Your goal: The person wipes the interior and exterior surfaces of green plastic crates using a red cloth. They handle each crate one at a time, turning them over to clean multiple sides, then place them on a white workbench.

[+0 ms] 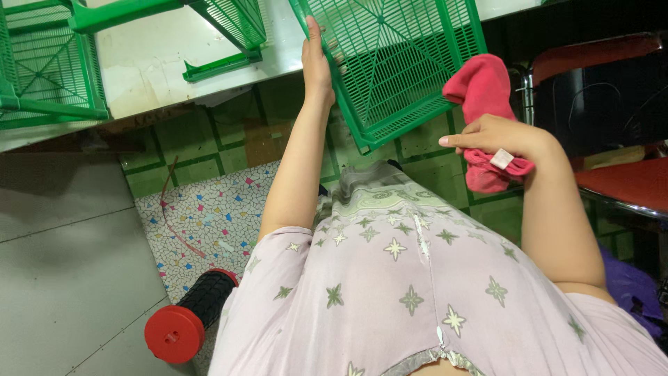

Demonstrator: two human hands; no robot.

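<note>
While tilted up over the near edge of the white table (160, 63), held along its left rim by the left hand (316, 63): a green plastic lattice tray (396, 63), lower corner hanging out past the table above the green-tiled floor. Clasped there with the palm flat against the rim, fingertips hooked through to the far side of the mesh. Closed around a bunched pink cloth (480, 90) with the right hand (497, 136), just beside the tray's right edge, index finger stretched toward the mesh. Cannot tell whether touching it or only near.

Judged light for its size, being mostly holes. Likely stiff along the thick outer frame and the diagonal ribs, springier across the thin grid. Probably slick if wet, with small openings apt to catch fingertips. Best taken by the solid rim or a corner, not by the fine bars, seemingly the easiest part to crack. Prone to swing or twist when gripped one-handed at a single side.

Soft and limp by contrast, the cloth: crushable into any grip, with no care needed beyond keeping the loose end from snagging in the lattice.

Elsewhere: more green lattice pieces (42, 69) on the table to the left, a red chair (612, 181) at right, a black roller with a red end cap (188, 317) down on the floor.
</note>
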